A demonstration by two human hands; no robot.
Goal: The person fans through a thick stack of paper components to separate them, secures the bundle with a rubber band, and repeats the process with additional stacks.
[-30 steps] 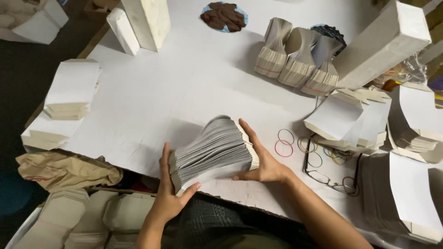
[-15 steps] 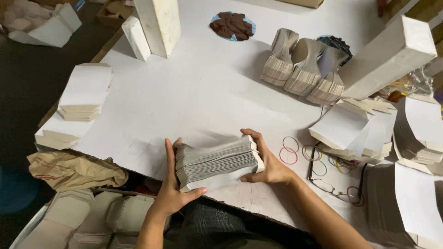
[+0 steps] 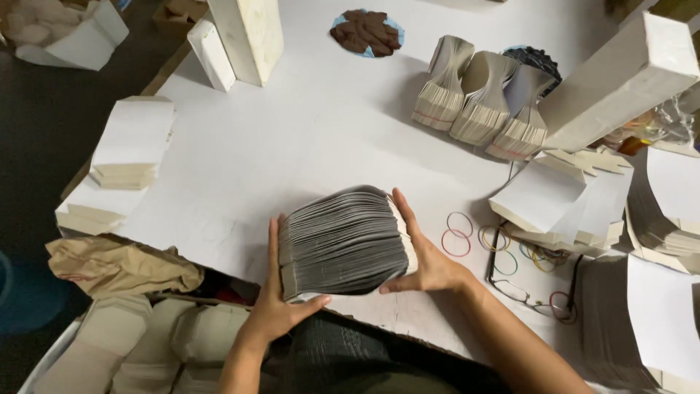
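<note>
A thick stack of flat grey-white paper pieces (image 3: 343, 241) stands on edge on the white table (image 3: 306, 124), near its front edge. My left hand (image 3: 281, 303) presses flat against the stack's left end, thumb under its lower corner. My right hand (image 3: 423, 255) clamps the right end, fingers spread up along its side. The stack bows upward in the middle between the two hands.
Loose rubber bands (image 3: 459, 233) and a pair of glasses (image 3: 532, 288) lie right of my right hand. Three banded bundles (image 3: 481, 102) stand at the back right, with white cardboard boxes (image 3: 620, 73) beside them. Stacks of white sheets (image 3: 135, 142) sit at the left; a crumpled brown bag (image 3: 120, 266) lies below.
The stack was flattened and squared half a second ago; now it is squeezed from both ends and bows upward again. Both hands keep their hold on it.
</note>
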